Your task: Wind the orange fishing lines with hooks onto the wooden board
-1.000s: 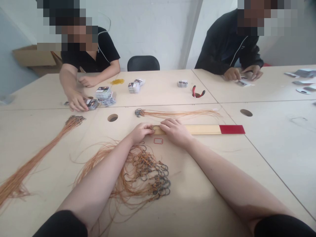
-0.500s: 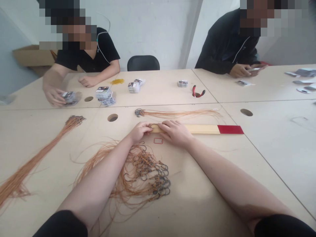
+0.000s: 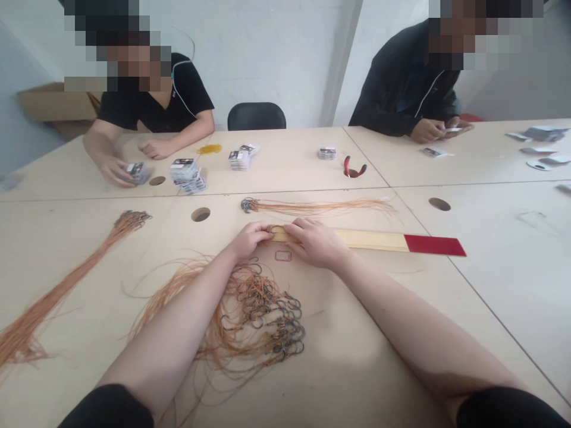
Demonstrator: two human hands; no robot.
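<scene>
A long pale wooden strip (image 3: 379,239) with a red right end (image 3: 435,245) lies across the table in front of me. My left hand (image 3: 250,241) is closed in a pinch at the strip's left end. Just beside its fingertips, a thin curved line like a fish hook shows on the wood; its details are too small to tell. My right hand (image 3: 316,242) grips the strip farther right, fingers over the top and thumb on the near side. Below my hands spreads a loose heap of fish hooks (image 3: 285,327) tied to orange lines (image 3: 178,303), partly behind my left forearm.
Bundles of hooked lines lie at the left (image 3: 84,267) and beyond the strip (image 3: 312,207). Red-handled pliers (image 3: 354,169) sit at a table hole. Stacks of small packs (image 3: 184,170) stand on the far side, where two people sit, one with a hand on a pack (image 3: 137,172).
The strip's red end has swung toward me and to the right, so the strip slants now. My hands keep nearly the same places. The left co-worker's hand and pack have shifted right.
</scene>
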